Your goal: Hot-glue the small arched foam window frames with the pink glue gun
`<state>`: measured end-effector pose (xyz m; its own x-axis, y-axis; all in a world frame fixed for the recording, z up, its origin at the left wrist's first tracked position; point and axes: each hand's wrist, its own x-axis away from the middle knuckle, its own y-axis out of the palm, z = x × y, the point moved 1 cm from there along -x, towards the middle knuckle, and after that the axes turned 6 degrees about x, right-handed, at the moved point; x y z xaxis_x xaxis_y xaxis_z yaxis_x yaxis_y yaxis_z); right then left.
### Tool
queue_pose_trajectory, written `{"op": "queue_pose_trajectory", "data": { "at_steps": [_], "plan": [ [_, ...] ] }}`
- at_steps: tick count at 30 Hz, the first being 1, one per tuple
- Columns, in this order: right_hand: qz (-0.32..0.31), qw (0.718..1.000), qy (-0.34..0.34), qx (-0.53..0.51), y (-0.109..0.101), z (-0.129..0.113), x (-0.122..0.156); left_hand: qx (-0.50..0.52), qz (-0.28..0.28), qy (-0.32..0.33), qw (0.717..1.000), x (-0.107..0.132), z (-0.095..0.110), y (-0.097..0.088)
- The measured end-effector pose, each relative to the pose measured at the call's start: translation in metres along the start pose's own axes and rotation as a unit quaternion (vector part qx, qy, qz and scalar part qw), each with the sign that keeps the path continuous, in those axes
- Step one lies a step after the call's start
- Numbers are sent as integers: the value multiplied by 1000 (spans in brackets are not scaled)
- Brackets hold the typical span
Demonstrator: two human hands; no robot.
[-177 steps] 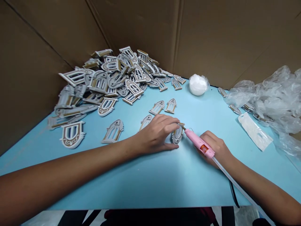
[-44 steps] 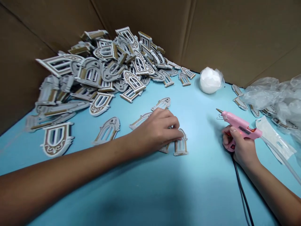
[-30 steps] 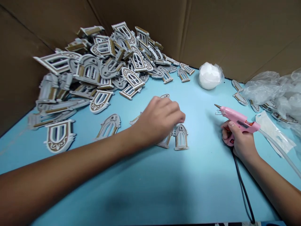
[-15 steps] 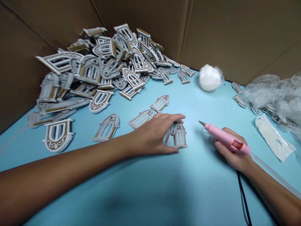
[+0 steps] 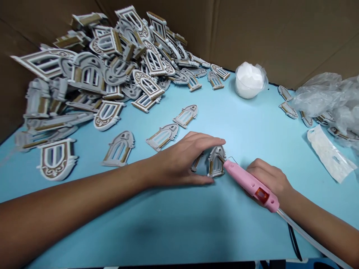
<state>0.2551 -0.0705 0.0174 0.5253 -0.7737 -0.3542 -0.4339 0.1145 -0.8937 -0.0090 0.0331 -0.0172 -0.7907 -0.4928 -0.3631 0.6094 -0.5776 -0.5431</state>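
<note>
My right hand (image 5: 267, 177) is wrapped round a pink hot glue gun (image 5: 246, 183). A clear glue stick (image 5: 308, 239) runs out of its rear, and its nozzle reaches over a small arched window frame (image 5: 217, 162). Thumb below and forefinger above, my left hand (image 5: 193, 157) steadies that frame on the table. Part of a second frame (image 5: 196, 163) shows under the left palm, mostly hidden. Left of this hand lie more grey arched frames: one (image 5: 162, 136), another (image 5: 185, 116) farther back, and a third (image 5: 119, 148) beyond the forearm.
A heap of arched window pieces (image 5: 112, 71) rises at the back left against cardboard walls (image 5: 280, 37). A clear cup with white stuff (image 5: 249, 80) stands at the back. Crumpled plastic bags (image 5: 328, 97) and a white packet (image 5: 331, 154) lie right. A black cord (image 5: 294, 241) hangs below my right wrist.
My right hand has brought the glue gun left, so its nozzle now meets the small frame. My left hand stays around the frame. The view has shifted slightly.
</note>
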Motion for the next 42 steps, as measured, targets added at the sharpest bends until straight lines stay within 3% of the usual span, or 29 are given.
{"op": "queue_pose_trajectory", "data": {
  "at_steps": [8,19,24,30,42],
  "plan": [
    [10,1000,-12,16,1,-1,-1,-3,7,65,998,-2,-3,1],
    [22,999,-22,17,7,3,5,-9,8,26,1000,-1,-4,2],
    [16,999,-18,27,6,4,6,-14,19,58,998,-1,-4,3],
    [16,999,-25,25,6,5,7,-15,-4,3,1000,-2,-2,1],
    [-5,1000,1,4,4,6,9,-32,30,64,997,-4,-1,1]
  ]
}}
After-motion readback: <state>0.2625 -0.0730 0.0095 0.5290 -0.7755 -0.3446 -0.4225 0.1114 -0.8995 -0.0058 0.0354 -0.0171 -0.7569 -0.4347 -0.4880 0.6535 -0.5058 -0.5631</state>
